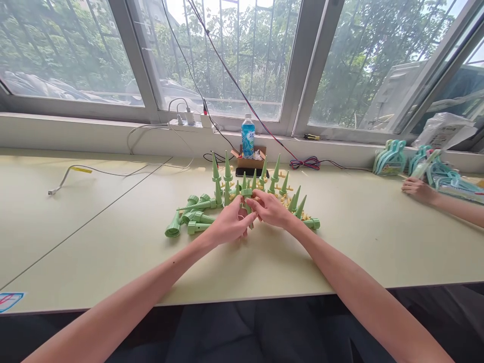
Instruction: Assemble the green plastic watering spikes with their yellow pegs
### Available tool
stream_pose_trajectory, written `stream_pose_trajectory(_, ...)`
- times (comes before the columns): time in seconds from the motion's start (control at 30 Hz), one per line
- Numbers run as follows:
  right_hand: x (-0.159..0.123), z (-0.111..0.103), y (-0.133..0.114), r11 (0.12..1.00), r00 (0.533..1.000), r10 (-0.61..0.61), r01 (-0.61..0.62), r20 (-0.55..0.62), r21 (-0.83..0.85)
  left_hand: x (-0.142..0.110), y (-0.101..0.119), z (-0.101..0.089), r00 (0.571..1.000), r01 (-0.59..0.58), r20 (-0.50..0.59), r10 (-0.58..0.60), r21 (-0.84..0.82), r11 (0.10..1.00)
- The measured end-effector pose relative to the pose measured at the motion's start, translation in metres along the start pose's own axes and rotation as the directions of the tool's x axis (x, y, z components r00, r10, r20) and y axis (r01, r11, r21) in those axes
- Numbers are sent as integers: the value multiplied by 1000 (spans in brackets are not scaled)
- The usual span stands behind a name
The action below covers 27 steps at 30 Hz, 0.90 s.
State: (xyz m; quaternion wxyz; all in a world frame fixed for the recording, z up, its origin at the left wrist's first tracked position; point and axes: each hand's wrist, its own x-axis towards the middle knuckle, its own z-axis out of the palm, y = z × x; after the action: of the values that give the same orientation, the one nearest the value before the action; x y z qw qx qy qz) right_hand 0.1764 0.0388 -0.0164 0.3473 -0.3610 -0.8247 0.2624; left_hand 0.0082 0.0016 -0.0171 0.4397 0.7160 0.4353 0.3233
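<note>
Between my hands is a green plastic plant watering spike (pixel 246 193), its wide ribbed end up and its point down. My left hand (pixel 231 223) is closed around its body. The fingers of my right hand (pixel 271 208) pinch near its upper end; what lies under those fingertips is hidden. Just beyond, several green spikes (pixel 277 169) stand point up, some with small yellow valve pieces (pixel 284 188) beside them. More green spikes (pixel 200 217) lie in a loose pile left of my hands. Another spike (pixel 311 223) lies to the right.
A blue-labelled bottle (pixel 248 136) stands in a small cardboard box (pixel 251 162) by the window, behind a dark phone (pixel 242 172). Cables (pixel 305 162) lie along the sill side. At right, another person's hand (pixel 419 190) is near teal hangers (pixel 393 157).
</note>
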Motion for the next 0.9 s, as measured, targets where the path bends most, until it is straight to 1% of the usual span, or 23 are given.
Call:
stream_pose_trajectory(0.1,-1,1,0,999,1000,20,-21,13,45,-1,2,0,1000,-24,-4,24,-24,999)
stream_pose_trajectory(0.17,-1,4,0,997,999,33,-33,5,74,-1,1,0,998,-57,-29,56,-6,998)
stream_pose_trajectory(0.3,0,10,-1,995,999,34,-30,-43,95,0,-3,0,983,-128,-117,140,99,987)
stream_pose_trajectory(0.43,0,14,-1,992,998,30,-23,-56,124,1,-5,0,967,-157,-172,189,181,971)
stream_pose_trajectory(0.9,1,17,7,978,997,23,-8,-69,209,1,-7,2,954,-181,-204,221,198,963)
